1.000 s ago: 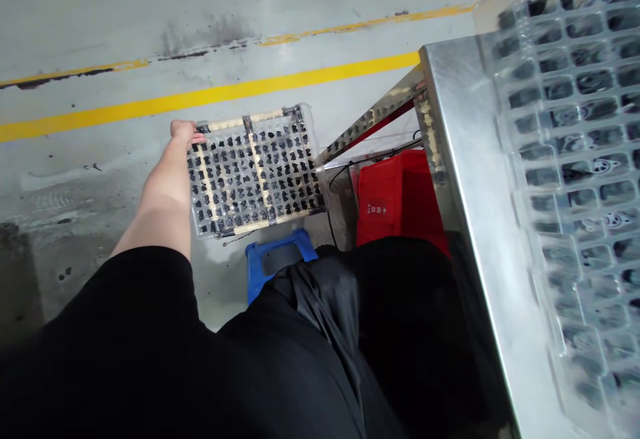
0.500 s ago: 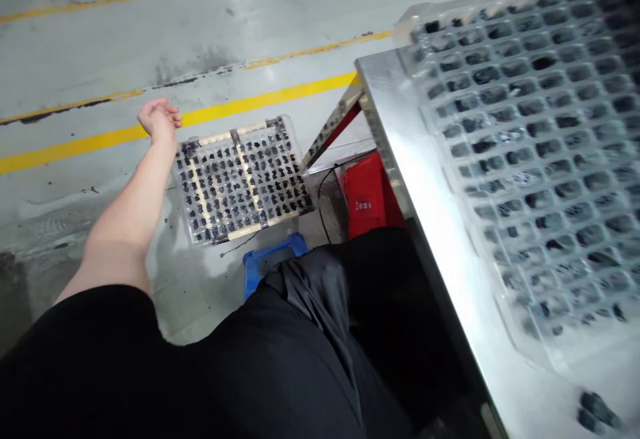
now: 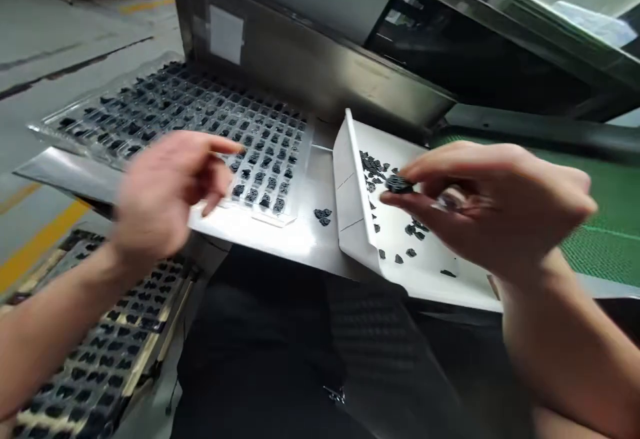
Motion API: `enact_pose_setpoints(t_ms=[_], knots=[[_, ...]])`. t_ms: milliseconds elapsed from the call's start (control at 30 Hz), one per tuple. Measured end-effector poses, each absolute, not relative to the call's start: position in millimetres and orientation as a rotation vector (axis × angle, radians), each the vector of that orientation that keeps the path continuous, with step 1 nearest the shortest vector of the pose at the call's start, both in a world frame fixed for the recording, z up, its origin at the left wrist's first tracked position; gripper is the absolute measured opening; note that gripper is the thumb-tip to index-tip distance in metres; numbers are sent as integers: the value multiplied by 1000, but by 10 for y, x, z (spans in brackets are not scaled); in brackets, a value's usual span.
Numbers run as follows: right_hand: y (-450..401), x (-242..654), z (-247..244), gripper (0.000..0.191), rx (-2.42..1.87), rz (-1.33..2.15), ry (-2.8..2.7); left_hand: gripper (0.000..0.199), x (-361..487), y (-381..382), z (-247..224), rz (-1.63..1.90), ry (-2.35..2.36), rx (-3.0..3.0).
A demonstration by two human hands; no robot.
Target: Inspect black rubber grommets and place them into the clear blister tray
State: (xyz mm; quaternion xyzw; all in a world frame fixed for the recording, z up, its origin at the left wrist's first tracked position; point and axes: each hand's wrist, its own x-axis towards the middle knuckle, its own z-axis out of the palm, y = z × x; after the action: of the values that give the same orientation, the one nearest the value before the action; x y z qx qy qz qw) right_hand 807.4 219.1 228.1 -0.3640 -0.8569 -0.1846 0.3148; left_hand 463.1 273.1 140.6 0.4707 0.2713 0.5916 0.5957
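My right hand (image 3: 493, 202) pinches a small black part (image 3: 399, 184) above a white bin (image 3: 356, 209), where many loose black parts lie. Blurred by motion, my left hand (image 3: 175, 189) hovers over the near side of a clear plastic tray (image 3: 295, 189). Its fingers are apart, with nothing seen between them. Rows of pockets in that tray hold black parts. Between tray and bin, a few black parts (image 3: 323, 216) rest on the metal table (image 3: 260, 236).
Lower left, a second filled tray with pale strips (image 3: 143, 352) stands below table height. A metal panel (image 3: 295, 46) rises behind the table. Right of the bin is a green belt surface (image 3: 610, 226). Yellow lines mark the floor (image 3: 100, 19).
The view has swung from the floor and lower tray to the table, bin and belt. My right hand has come into view with a black part; my left hand is now over the table tray.
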Motion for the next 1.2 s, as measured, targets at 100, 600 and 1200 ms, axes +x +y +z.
enact_pose_setpoints(t_ms=[100,600,1200], knots=[[2376,8060,2221,20,-830,-458,-2315,52,5659,2829,1626,912,421,1037],[2655,8623,1692,6,-962,-459,-2127,33,6690,3191,1426,635,386,834],[2578,8585,1543,23,-989,-349,-2203,36,6497,3334,973,610,405,855]])
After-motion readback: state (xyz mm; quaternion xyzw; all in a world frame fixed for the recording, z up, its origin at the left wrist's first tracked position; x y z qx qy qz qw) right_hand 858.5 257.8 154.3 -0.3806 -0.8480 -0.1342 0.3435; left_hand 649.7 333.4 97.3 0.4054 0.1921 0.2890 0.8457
